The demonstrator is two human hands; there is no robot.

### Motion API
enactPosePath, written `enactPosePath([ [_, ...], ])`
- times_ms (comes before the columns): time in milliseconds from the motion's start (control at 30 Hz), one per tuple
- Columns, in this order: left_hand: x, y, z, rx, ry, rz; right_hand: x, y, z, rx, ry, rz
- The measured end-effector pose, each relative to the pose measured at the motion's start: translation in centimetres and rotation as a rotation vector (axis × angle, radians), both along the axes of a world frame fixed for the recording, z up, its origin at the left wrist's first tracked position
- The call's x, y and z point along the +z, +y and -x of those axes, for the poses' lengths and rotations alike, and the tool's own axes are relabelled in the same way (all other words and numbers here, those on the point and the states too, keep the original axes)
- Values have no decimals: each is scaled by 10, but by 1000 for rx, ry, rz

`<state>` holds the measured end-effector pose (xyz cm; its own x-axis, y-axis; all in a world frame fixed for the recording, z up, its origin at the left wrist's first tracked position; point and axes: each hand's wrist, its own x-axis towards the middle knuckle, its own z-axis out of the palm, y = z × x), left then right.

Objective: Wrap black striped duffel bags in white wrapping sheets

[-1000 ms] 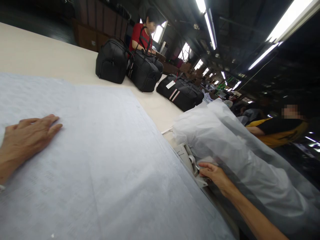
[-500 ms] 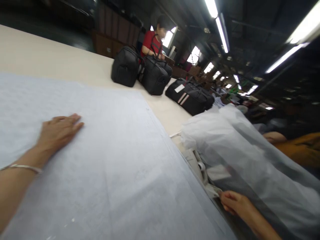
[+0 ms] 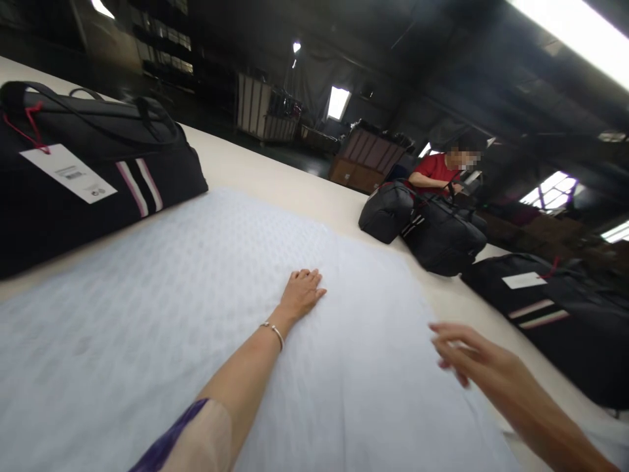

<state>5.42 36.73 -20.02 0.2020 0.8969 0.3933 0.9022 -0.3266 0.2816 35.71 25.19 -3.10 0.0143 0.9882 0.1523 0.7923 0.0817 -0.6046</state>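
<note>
A wide stack of thin white sheets [image 3: 378, 367], which look like tissue paper or plastic, lies flat over the table. My left hand [image 3: 302, 292] rests palm down on it with the fingers stretched out. Above the right part of the sheets hovers my right hand [image 3: 472, 354], slightly blurred, its fingers loosely bent and apart with nothing seen between them. Closest on that side is a black duffel bag [image 3: 584, 334] with striped trim and a white tag.
Another black duffel bag [image 3: 98, 157] with a tag stands at the left. Farther back, a person in red [image 3: 435, 170] handles black bags [image 3: 437, 236] at the edge of the pale table [image 3: 275, 177]. Carts [image 3: 265, 108] stand beyond.
The view has swung left, bringing the left duffel bag into sight. My right hand has let go of what it pinched beside the plastic-wrapped pile and come over the sheets. My left hand stays flat.
</note>
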Motion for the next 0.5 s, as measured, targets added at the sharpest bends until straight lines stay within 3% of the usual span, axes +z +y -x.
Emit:
enactPosePath([
  [100, -1, 1, 1, 5, -7, -25, -4, 101, 96, 189, 58, 173],
  [233, -6, 4, -1, 13, -19, -42, -37, 212, 188, 303, -2, 190],
  [333, -10, 6, -4, 11, -62, -52, -67, 261, 210, 259, -77, 200],
  [500, -8, 7, -7, 2, -124, -3, -103, 310, 218, 159, -254, 276],
])
